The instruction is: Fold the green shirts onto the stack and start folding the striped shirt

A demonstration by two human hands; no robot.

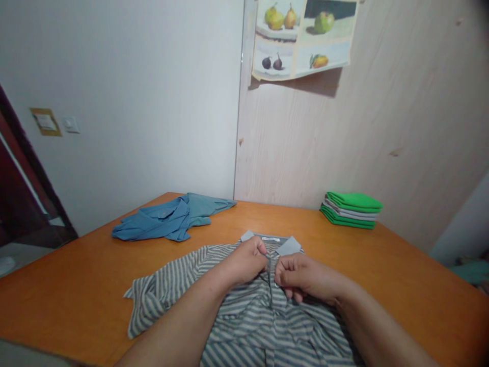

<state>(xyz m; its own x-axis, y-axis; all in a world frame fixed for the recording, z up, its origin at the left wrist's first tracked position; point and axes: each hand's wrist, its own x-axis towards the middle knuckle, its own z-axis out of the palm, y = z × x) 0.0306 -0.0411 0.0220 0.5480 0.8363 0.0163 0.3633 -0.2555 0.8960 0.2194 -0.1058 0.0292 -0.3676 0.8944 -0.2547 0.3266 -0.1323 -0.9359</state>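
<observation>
A grey-and-white striped polo shirt [244, 311] with a plain grey collar lies front up before me, its collar away from me. One sleeve spreads out to the left, and the lower body is rumpled. At the left side of the neck placket, my left hand [250, 260] has its fingers curled in a pinch on the shirt. My right hand [300, 275] pinches the placket edge just below the right collar point. Little space separates the two hands. The fingertips partly hide the cloth they grip.
The shirt lies on an orange-brown table [69, 295]. Blue garments [171, 216] lie loosely at the back left. A folded stack of green and grey cloths [351, 210] sits at the back right. Behind the table stands a wall with a fruit poster [301, 38].
</observation>
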